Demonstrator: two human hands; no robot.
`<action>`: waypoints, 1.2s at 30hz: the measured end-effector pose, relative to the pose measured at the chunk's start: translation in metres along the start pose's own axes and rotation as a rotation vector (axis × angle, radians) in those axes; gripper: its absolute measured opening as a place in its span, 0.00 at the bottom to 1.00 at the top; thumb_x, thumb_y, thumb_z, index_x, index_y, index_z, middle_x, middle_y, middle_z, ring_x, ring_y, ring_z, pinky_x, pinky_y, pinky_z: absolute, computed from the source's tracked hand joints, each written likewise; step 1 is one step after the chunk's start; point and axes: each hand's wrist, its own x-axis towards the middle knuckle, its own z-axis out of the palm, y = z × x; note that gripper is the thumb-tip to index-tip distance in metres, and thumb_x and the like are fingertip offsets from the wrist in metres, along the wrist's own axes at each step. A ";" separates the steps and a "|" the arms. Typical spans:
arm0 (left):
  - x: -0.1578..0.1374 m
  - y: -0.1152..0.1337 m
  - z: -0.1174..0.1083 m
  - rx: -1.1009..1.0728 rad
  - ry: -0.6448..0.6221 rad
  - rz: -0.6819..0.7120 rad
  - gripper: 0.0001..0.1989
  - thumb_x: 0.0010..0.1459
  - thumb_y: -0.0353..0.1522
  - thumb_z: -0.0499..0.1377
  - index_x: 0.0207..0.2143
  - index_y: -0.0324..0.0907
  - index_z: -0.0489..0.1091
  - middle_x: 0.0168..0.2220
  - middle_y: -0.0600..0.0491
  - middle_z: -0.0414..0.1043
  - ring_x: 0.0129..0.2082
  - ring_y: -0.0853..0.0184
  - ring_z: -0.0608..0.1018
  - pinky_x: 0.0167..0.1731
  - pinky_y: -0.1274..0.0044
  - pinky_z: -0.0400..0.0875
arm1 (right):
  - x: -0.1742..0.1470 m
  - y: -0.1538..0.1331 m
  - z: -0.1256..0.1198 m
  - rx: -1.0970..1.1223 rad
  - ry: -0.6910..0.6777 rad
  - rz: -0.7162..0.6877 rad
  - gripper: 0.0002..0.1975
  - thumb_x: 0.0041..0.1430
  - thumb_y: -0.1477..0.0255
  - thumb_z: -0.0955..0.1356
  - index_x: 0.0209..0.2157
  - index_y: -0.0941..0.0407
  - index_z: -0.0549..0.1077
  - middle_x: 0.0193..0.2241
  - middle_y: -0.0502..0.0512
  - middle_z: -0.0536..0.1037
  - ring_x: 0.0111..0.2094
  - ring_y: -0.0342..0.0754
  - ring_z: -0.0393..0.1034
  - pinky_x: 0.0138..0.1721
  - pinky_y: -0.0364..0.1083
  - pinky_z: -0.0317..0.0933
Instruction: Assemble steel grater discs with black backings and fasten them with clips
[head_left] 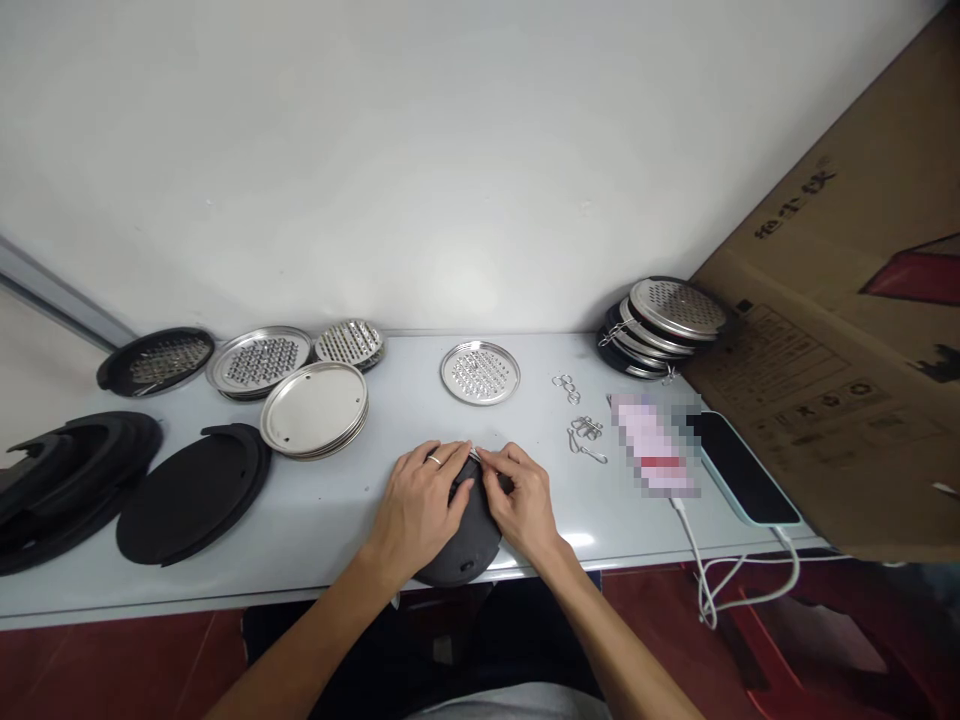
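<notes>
My left hand (424, 505), with a ring on one finger, is closed on the far part of a black round disc (471, 545) at the table's front edge. My right hand (523, 502) pinches at the same far rim. A small shiny metal clip (474, 454) shows between the fingertips of both hands, mostly hidden. Just beyond them a round metal grater plate (480, 374) lies flat. Off to the right are several wire rings (568, 388) and a small pile of metal clips (586, 432).
Plain metal discs (311, 408), grater plates (259, 360) and black discs (187, 497) are stacked at left. A stack of grater discs with clips (667, 320) stands back right. A blurred pink object (649, 440), a phone (746, 470), white cables (697, 560) and a cardboard box (825, 400) are at right.
</notes>
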 end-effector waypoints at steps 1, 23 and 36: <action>0.000 0.000 0.000 0.000 0.001 0.001 0.21 0.67 0.32 0.55 0.61 0.44 0.67 0.56 0.49 0.75 0.56 0.54 0.73 0.52 0.62 0.70 | 0.000 0.000 0.000 -0.010 -0.005 -0.004 0.16 0.66 0.75 0.63 0.46 0.53 0.82 0.27 0.51 0.69 0.28 0.47 0.68 0.31 0.45 0.63; 0.002 0.002 -0.001 0.007 -0.023 -0.006 0.21 0.67 0.31 0.54 0.61 0.44 0.67 0.56 0.47 0.75 0.55 0.53 0.74 0.51 0.61 0.71 | 0.000 0.001 0.000 -0.012 -0.018 -0.002 0.17 0.66 0.76 0.63 0.48 0.52 0.81 0.28 0.52 0.71 0.30 0.48 0.69 0.33 0.45 0.66; 0.005 0.004 0.000 0.027 -0.040 0.003 0.18 0.66 0.30 0.54 0.58 0.42 0.68 0.55 0.47 0.75 0.53 0.53 0.74 0.50 0.61 0.70 | 0.004 -0.003 -0.003 -0.080 -0.067 -0.020 0.17 0.66 0.77 0.62 0.46 0.56 0.81 0.28 0.53 0.70 0.31 0.49 0.70 0.34 0.46 0.65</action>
